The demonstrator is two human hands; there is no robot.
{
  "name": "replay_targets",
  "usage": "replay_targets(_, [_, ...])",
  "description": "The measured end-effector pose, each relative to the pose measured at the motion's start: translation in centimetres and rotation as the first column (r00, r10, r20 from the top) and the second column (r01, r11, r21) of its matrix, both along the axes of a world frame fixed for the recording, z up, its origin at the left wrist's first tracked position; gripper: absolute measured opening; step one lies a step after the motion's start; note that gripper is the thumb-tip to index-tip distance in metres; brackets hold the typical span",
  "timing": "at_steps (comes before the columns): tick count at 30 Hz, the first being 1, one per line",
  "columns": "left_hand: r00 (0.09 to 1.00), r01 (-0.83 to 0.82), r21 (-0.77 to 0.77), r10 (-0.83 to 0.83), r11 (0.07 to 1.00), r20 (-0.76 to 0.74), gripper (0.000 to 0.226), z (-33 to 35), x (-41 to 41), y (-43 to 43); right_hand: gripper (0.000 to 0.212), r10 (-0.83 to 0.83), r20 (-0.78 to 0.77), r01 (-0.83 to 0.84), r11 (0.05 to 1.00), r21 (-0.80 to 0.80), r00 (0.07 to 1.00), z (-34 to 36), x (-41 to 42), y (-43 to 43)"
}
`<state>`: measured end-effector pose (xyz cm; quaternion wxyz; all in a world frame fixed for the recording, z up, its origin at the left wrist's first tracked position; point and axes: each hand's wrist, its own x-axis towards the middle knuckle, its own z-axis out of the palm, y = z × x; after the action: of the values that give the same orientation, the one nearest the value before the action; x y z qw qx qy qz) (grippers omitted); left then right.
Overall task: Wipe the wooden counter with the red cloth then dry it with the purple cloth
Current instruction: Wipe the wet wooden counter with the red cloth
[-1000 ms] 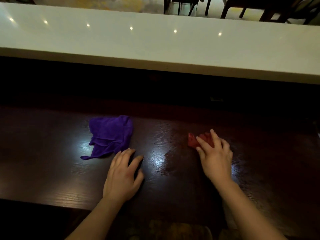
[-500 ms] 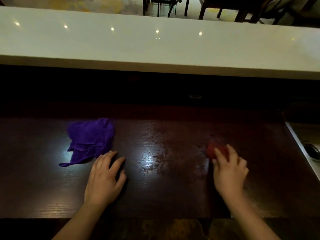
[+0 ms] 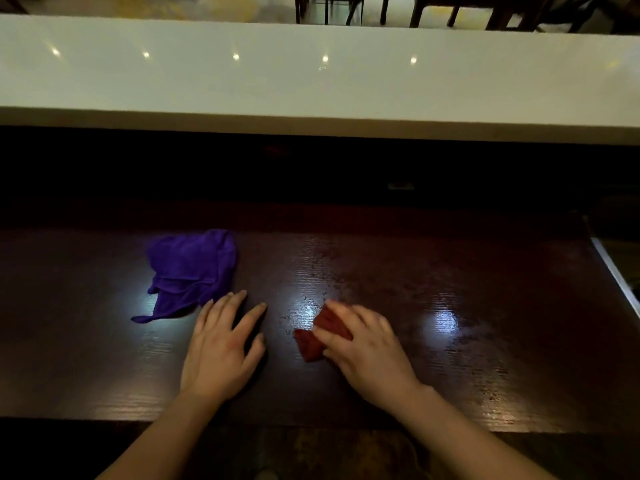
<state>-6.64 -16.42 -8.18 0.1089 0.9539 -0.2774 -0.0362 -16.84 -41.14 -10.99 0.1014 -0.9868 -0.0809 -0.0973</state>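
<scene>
The dark wooden counter (image 3: 450, 278) spans the lower half of the view, with wet streaks glinting across its middle and right. My right hand (image 3: 370, 351) presses the folded red cloth (image 3: 318, 336) flat on the counter near the centre; the cloth pokes out to the left of my fingers. The purple cloth (image 3: 190, 271) lies crumpled on the counter to the left. My left hand (image 3: 221, 348) rests flat beside it with fingers spread, its fingertips just short of the purple cloth's lower edge.
A long white raised counter top (image 3: 311, 81) runs across the back, with a dark recess below it. Chair legs (image 3: 329, 8) show beyond it. A metal sink edge (image 3: 616, 271) borders the wooden counter at the far right.
My right hand has slid the red cloth from the right part of the counter back left toward the centre. My left hand has stayed by the purple cloth.
</scene>
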Motion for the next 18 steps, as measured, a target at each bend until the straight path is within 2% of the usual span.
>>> replay_targets(1, [1.0,0.0,0.002,0.0,1.0,0.002,0.054,-0.1,0.0,0.0,0.04,-0.045,0.007,0.045,0.999,-0.004,0.999,-0.1,0.9,-1.3])
replay_targets(2, [1.0,-0.001,0.001,0.001,1.0,0.004,0.053,-0.1,0.0,0.0,0.038,-0.163,0.006,0.163,0.986,0.02,0.987,0.0,2.2,-2.6])
replay_targets(4, [1.0,-0.006,-0.005,0.006,1.0,0.003,0.052,-0.1,-0.1,0.0,0.035,-0.462,-0.013,0.46,0.878,0.129,0.887,0.6,5.3,-4.9])
replay_targets(6, [1.0,-0.017,-0.018,0.018,1.0,0.009,0.052,-0.1,0.1,-0.1,0.034,-0.612,-0.052,0.61,0.772,0.179,0.79,1.1,8.4,-5.0])
replay_targets(7, [1.0,-0.023,-0.028,0.023,0.999,0.014,0.052,-0.2,0.1,0.0,0.034,-0.608,-0.067,0.609,0.774,0.174,0.791,1.2,9.3,-4.0])
replay_targets(9, [0.999,-0.038,-0.058,0.04,0.998,0.026,0.052,-0.3,0.0,0.2,0.036,-0.463,-0.055,0.466,0.873,0.143,0.885,1.1,9.3,-0.9])
replay_targets(11, [0.997,-0.062,-0.083,0.065,0.995,0.039,0.051,-0.4,-0.2,0.3,0.04,-0.209,-0.021,0.21,0.973,0.1,0.978,0.3,6.7,1.7])
replay_targets(14, [0.99,-0.115,-0.126,0.124,0.985,0.061,0.045,-0.7,-0.2,0.4,0.037,0.144,0.018,-0.144,0.987,0.067,0.989,-0.9,2.3,1.9])
replay_targets(16, [0.986,-0.139,-0.15,0.151,0.979,0.071,0.039,-0.9,-0.1,0.5,0.034,0.162,0.041,-0.163,0.986,0.034,0.986,-0.7,3.0,0.1])
replay_targets(18, [0.983,-0.155,-0.146,0.167,0.977,0.078,0.035,-0.9,-0.1,0.4,0.032,-0.081,0.061,0.077,0.995,0.068,0.995,-0.2,6.6,-1.5])
